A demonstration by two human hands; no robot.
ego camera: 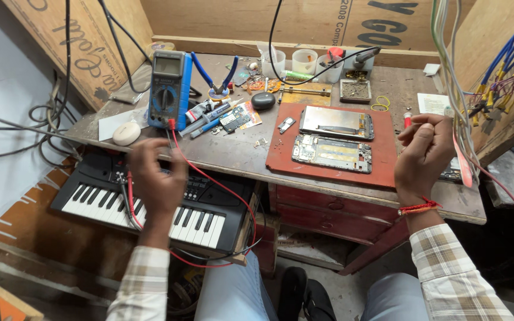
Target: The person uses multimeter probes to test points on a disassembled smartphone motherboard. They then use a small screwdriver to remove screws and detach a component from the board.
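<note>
My left hand hovers at the bench's front left edge, fingers curled around the red and black probe leads that run up to the blue multimeter. My right hand is raised over the bench's right side, fingers closed on a thin white wire hanging from above. Between the hands lies a red mat with an opened phone body and a separated screen panel.
A small black keyboard sits below the bench at left. Blue-handled pliers, pens, a circuit board, white cups, a parts tray and a black mouse crowd the back. Blue wire bundles hang right.
</note>
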